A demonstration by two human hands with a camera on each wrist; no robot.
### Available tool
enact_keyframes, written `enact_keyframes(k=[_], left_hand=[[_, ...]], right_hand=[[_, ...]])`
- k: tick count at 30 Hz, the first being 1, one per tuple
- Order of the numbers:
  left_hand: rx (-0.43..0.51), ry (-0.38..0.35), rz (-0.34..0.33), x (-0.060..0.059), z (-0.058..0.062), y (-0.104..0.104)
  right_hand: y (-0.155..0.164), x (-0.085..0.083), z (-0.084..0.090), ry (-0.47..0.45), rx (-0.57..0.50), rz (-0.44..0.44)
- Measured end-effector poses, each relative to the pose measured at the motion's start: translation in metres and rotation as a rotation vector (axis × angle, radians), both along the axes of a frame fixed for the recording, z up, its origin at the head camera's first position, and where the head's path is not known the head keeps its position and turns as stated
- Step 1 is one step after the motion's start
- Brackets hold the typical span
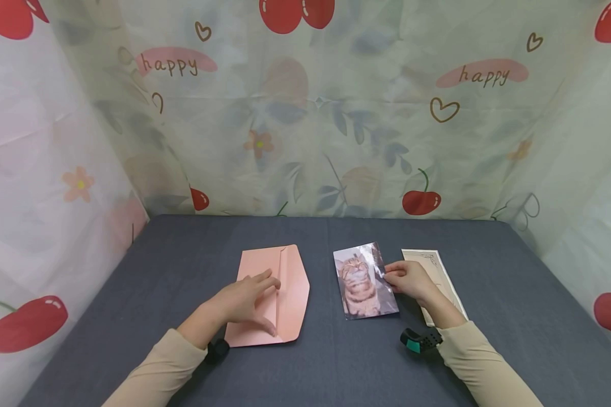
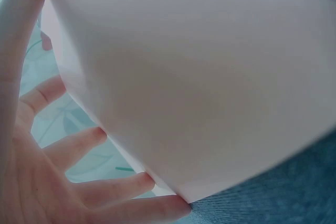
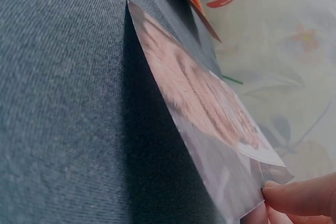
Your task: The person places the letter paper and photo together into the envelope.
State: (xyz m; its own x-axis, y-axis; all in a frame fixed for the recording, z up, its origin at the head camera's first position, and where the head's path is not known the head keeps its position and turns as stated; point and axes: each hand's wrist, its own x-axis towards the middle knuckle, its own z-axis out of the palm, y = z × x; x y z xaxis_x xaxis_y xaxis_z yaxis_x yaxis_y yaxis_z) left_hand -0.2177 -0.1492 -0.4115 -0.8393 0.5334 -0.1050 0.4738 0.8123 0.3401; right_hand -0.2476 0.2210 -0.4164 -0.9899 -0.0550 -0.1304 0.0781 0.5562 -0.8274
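- Two hands work on my feed, both over a dark grey, finely woven cloth tabletop (image 1: 183,254).
- My left hand (image 1: 244,302) lies flat with straight, spread fingers on a matte pink paper envelope (image 1: 290,282); it presses rather than grips. The envelope is oblong with a pointed flap folded out to the side away from the wrist, and a straight crease runs just past the fingertips.
- From the left wrist view the pink sheet (image 2: 210,87) looks smooth and slightly bowed, with the fingers (image 2: 94,140) fanned along its edge.
- My right hand (image 1: 409,280) pinches the near edge of a glossy rectangular photo (image 1: 361,282) of a tabby cat, thumb and fingertips closed on it.
- In the right wrist view that edge of the photo (image 3: 210,108) is lifted off the cloth (image 3: 63,103), casting a shadow beneath, with the fingertips (image 3: 294,195) at its corner.
- Under the right wrist, on the side away from the photo, lies a cream card (image 1: 438,268) with a thin ornamental line border.
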Motion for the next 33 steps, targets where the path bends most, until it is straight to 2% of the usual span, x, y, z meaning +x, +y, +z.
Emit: enact_keyframes(k=[33], left_hand=[[0.006,-0.005,0.003,-0.001,-0.001,0.000]], right_hand=[[-0.016,0.002,0.017,-0.003,-0.013,0.017]])
